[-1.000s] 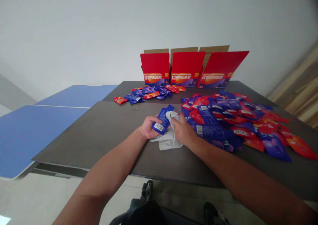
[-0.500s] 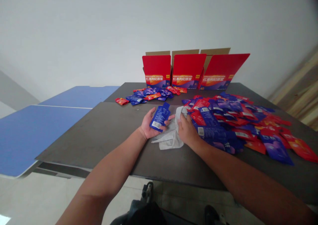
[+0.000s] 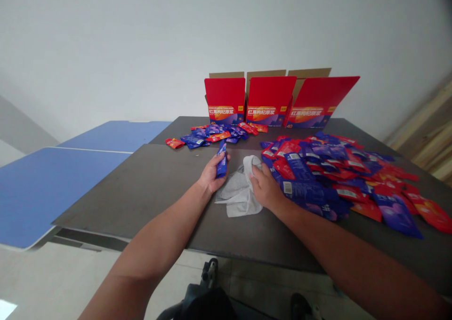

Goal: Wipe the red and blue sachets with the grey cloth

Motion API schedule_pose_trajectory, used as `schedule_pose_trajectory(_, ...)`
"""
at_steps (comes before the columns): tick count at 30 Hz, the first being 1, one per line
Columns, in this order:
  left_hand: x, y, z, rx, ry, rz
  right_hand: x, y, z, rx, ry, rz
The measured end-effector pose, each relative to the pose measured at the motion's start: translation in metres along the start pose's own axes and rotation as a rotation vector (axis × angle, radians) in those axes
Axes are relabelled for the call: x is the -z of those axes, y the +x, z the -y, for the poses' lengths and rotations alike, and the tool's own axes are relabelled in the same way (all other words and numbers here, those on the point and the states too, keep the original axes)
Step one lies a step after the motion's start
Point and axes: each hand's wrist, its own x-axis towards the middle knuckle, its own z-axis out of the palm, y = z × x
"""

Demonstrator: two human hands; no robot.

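Note:
My left hand (image 3: 211, 173) is closed around a blue pouch (image 3: 221, 160), held edge-on just above the dark table (image 3: 148, 183). Right beside it, my right hand (image 3: 264, 187) grips the upper end of a grey-white cloth (image 3: 238, 192) that lies crumpled on the table between both hands. A big heap of red and blue pouches (image 3: 332, 174) spreads out to the right of my right hand and touches it.
A smaller pile of pouches (image 3: 213, 135) lies further back. Three open red cartons (image 3: 268, 100) stand along the table's far edge. Blue tables (image 3: 45, 179) adjoin on the left. Below the near table edge are a dark wheeled object (image 3: 208, 296) and a shoe.
My left hand has carried the blue pouch up and away from the cloth and turned it edge-on. My right hand has lowered the cloth onto the table.

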Motion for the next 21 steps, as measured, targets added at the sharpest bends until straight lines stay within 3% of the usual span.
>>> schedule_pose_trajectory(4, 0.0, -0.002, 0.005, -0.002, 0.102, 0.144, 0.004, -0.003, 0.001, 0.156, 0.004, 0.116)
schedule_pose_trajectory(9, 0.0, -0.007, 0.012, 0.147, 0.121, 0.29, 0.004, -0.004, 0.001, 0.259, -0.049, 0.266)
schedule_pose_trajectory(15, 0.002, -0.008, 0.016, 0.208, 0.204, 0.386, 0.005, -0.001, 0.003, 0.135, -0.115, 0.251)
schedule_pose_trajectory(21, 0.004, -0.013, 0.016, 0.279, 0.317, 0.372, 0.008, 0.002, 0.003, -0.042, -0.168, 0.192)
